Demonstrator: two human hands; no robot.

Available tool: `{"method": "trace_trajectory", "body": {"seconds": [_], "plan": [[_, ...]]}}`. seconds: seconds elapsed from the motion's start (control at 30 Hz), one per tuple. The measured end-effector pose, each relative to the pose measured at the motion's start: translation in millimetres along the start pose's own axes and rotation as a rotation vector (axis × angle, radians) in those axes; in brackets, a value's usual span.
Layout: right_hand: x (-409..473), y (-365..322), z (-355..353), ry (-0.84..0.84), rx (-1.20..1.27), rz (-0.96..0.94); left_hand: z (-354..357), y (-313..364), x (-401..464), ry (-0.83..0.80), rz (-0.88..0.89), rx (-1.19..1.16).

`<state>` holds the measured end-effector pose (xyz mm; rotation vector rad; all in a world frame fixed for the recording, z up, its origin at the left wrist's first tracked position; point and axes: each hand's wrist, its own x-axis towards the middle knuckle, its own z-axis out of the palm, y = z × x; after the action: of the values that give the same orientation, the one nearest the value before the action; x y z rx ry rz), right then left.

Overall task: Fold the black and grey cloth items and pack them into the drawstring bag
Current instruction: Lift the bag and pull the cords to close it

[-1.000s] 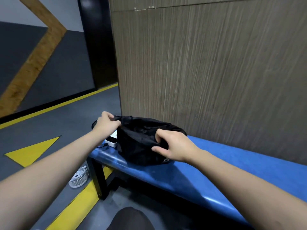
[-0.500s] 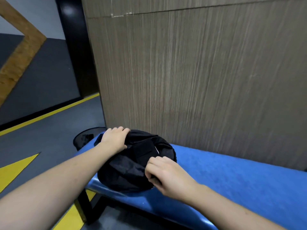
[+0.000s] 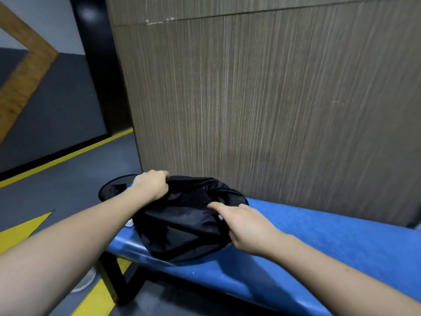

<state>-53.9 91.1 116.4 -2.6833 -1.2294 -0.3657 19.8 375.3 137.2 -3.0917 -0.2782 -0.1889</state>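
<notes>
Up close, the left hand (image 3: 151, 185) curls its fingers over the far left edge of the black drawstring bag (image 3: 182, 226), gripping a bunch of the fabric at its rim. The right hand (image 3: 247, 224) grips the bag's near right side, thumb stretched along the top of the cloth and the other fingers tucked under a fold, so how they lie cannot be told. Between the two hands the bag sits as a rumpled, bulging mound at the left end of the blue tabletop (image 3: 319, 242), slightly overhanging its near edge. No grey cloth can be made out; a small white patch (image 3: 129, 223) peeks out at the bag's left side. Just beyond the left hand stands a black round bin (image 3: 114, 190) on the grey floor (image 3: 68, 190), which carries yellow markings. Behind the tabletop rises a brown wood-grain wall panel (image 3: 273, 110). Below the left forearm, part of a white fan (image 3: 85, 280) lies on the floor beside the black leg (image 3: 114, 279) of the tabletop.
</notes>
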Motion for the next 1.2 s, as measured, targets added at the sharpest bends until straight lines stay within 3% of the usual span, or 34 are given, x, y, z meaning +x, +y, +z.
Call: {"method": "trace_trajectory", "body": {"seconds": [0.1,0.23,0.4,0.63,0.93,1.2], "plan": [[-8,23,-8,0.041,-0.157,-0.055,-18,8,-12,-0.006,-0.007,-0.192],[-26,54,-27,0.105,-0.328,0.049,-42,28,-25,-0.010,0.000,-0.443],[-50,77,-59,0.233,-0.418,0.127,-70,64,-35,0.005,0.036,-0.705],[-87,98,-103,0.278,-0.515,0.225,-102,102,-45,-0.063,0.127,-1.128],[-150,140,-156,0.349,-0.718,0.402,-142,172,-68,-0.070,0.224,-1.293],[-201,167,-196,0.409,-0.682,0.594,-159,229,-75,-0.145,0.228,-1.303]]}}
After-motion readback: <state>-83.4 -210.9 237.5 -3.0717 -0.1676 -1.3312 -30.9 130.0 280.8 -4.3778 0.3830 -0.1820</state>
